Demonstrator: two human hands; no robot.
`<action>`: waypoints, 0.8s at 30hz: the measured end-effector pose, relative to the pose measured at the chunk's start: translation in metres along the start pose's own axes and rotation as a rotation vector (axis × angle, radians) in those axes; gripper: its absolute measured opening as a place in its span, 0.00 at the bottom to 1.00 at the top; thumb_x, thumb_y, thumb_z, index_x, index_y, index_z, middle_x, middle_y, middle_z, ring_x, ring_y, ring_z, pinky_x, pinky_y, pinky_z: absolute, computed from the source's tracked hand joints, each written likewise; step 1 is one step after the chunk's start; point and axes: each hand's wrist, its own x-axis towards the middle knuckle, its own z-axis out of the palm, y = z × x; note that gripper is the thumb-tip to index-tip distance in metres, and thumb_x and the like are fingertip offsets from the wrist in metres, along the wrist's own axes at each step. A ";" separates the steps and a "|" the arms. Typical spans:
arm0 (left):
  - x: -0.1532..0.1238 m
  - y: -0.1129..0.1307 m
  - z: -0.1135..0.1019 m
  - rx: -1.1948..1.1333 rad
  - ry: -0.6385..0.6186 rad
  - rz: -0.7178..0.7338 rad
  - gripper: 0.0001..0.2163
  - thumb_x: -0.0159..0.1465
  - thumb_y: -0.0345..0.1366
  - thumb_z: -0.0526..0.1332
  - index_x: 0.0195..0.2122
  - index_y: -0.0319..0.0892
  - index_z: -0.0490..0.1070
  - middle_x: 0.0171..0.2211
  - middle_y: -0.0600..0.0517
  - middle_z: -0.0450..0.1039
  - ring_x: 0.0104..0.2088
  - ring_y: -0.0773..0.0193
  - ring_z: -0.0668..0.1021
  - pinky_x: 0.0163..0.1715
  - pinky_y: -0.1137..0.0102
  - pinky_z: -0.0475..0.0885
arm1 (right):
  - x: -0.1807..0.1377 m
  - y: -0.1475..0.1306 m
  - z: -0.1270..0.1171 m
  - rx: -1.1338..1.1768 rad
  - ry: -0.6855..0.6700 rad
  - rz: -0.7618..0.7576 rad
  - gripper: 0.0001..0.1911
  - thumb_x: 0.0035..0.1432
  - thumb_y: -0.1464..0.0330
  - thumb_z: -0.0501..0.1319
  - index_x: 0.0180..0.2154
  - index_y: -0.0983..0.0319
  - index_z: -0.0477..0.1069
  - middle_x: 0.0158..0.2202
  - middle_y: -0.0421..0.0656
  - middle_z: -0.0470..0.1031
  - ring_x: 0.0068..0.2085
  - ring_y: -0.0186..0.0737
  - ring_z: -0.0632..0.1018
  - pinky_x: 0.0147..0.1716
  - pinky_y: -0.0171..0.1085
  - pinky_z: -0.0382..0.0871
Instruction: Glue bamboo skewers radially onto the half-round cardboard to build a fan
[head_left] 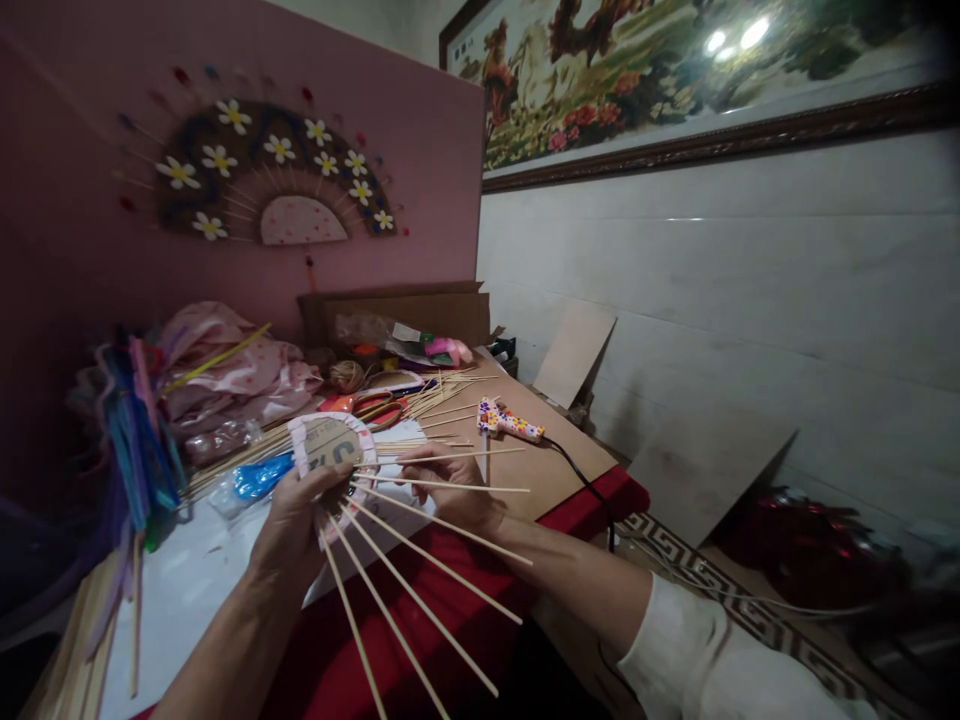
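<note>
My left hand [296, 515] is closed on the edge of a cardboard half-disc [330, 445] trimmed with pale pink gathered fabric. Several thin wooden sticks [420, 570] fan out from it toward me and to the right. My right hand [446, 490] is beside the fan's right side, behind the upper sticks, its fingers bent in a pinch around a thin wooden stick [450, 456]. The fingertips are partly covered by the sticks. A flower-patterned hot glue gun [510, 422] lies on the board just beyond my right hand.
Loose sticks [450, 390], scissors [377, 408], a blue plastic packet [262, 476] and pink fabric [232, 360] crowd the table's back and left. The glue gun's black cord [581, 475] drops over the red-covered right edge [600, 503]. A finished flowered fan [277, 150] hangs on the pink panel.
</note>
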 end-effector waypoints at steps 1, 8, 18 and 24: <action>0.001 -0.001 -0.001 0.003 -0.008 0.002 0.14 0.42 0.21 0.62 0.33 0.35 0.71 0.22 0.50 0.74 0.19 0.65 0.75 0.19 0.73 0.73 | 0.000 0.001 0.000 0.003 -0.003 0.001 0.11 0.42 0.66 0.67 0.31 0.62 0.73 0.20 0.36 0.68 0.21 0.28 0.67 0.20 0.30 0.60; 0.003 -0.009 -0.007 -0.004 -0.067 0.011 0.14 0.42 0.23 0.63 0.31 0.35 0.70 0.21 0.51 0.73 0.19 0.66 0.74 0.19 0.73 0.72 | -0.007 -0.002 -0.001 -0.048 -0.052 -0.080 0.08 0.46 0.67 0.65 0.31 0.62 0.74 0.23 0.37 0.70 0.22 0.28 0.67 0.22 0.30 0.61; 0.001 -0.011 -0.005 0.008 -0.098 -0.008 0.12 0.42 0.22 0.63 0.30 0.35 0.71 0.22 0.50 0.74 0.19 0.65 0.75 0.19 0.72 0.73 | -0.011 -0.013 0.003 -0.109 -0.103 -0.161 0.07 0.48 0.67 0.65 0.32 0.62 0.74 0.24 0.38 0.71 0.22 0.29 0.68 0.23 0.30 0.63; 0.003 -0.011 -0.004 0.017 -0.081 -0.004 0.12 0.44 0.20 0.60 0.31 0.35 0.71 0.22 0.50 0.74 0.18 0.65 0.74 0.18 0.73 0.73 | -0.006 -0.011 -0.001 -0.103 -0.119 -0.264 0.08 0.47 0.66 0.66 0.32 0.61 0.74 0.28 0.40 0.73 0.29 0.33 0.73 0.30 0.34 0.67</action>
